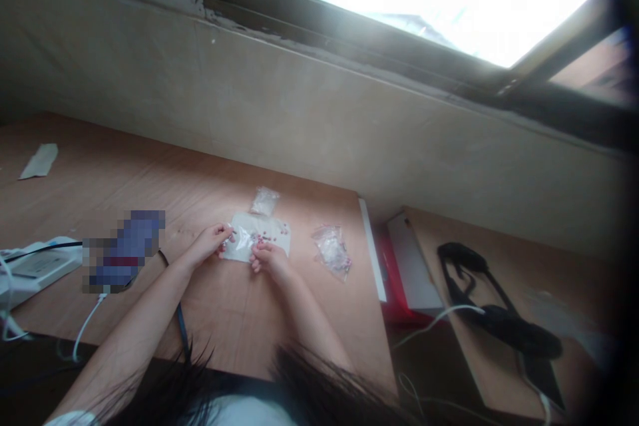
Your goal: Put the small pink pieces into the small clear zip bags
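Both hands pinch a small clear plastic bag [243, 241] between them, over a pale sheet [277, 226] on the wooden table. My left hand [212, 243] closes its fingertips on the bag's left side. At its right side, my right hand [269, 259] grips it with thumb and fingers. Small pinkish pieces [259, 239] show by the right fingertips, too small to name. Several little dark reddish bits [269, 238] lie on the sheet. Behind the sheet lies another clear packet [264, 201] with pale contents. To the right is a larger clear bag [333, 249] with small pieces in it.
On the left are a blurred-out phone-like device [127, 249] with a white cable, a white power strip [44, 266] and a black cord [180, 326]. A paper scrap [40, 161] lies at far left. Beyond the table's right edge, a second table [449, 233] bears a black headset-like object [499, 319].
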The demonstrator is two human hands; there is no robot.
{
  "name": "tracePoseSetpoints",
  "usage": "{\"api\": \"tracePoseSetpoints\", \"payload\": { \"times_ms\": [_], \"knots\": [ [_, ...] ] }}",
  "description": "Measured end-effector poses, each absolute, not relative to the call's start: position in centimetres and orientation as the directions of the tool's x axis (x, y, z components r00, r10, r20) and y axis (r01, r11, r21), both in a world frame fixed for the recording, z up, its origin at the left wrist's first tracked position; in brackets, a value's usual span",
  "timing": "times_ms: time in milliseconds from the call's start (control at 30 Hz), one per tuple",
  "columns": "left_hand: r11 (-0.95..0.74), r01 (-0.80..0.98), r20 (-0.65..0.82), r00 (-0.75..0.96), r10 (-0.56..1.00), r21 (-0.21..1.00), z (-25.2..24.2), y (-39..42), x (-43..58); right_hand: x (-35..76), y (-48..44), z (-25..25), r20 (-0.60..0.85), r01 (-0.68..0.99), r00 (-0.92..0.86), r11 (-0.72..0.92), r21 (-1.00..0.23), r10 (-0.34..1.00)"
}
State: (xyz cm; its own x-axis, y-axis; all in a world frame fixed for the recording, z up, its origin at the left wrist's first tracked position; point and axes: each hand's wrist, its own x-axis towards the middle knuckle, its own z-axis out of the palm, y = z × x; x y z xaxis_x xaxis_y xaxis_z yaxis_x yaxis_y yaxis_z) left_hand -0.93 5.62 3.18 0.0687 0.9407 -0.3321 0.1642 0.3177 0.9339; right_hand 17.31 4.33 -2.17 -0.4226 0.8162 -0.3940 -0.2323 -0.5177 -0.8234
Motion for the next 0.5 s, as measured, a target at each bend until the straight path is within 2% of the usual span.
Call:
{"api": "tracePoseSetpoints", "payload": {
  "times_ms": [400,500],
  "knots": [
    [0.398,0.159,-0.411,0.056,0.91,0.903,2.66,5.67,-0.38,17.29,4.28,-2.04,-0.394,-0.252,-0.409,-0.517,-0.818,0.823],
    [0.363,0.154,-0.378,0.084,0.922,0.919,2.66,5.71,-0.39,17.32,4.26,-1.95,-0.394,-0.247,-0.423,-0.523,-0.816,0.816]
  ]
}}
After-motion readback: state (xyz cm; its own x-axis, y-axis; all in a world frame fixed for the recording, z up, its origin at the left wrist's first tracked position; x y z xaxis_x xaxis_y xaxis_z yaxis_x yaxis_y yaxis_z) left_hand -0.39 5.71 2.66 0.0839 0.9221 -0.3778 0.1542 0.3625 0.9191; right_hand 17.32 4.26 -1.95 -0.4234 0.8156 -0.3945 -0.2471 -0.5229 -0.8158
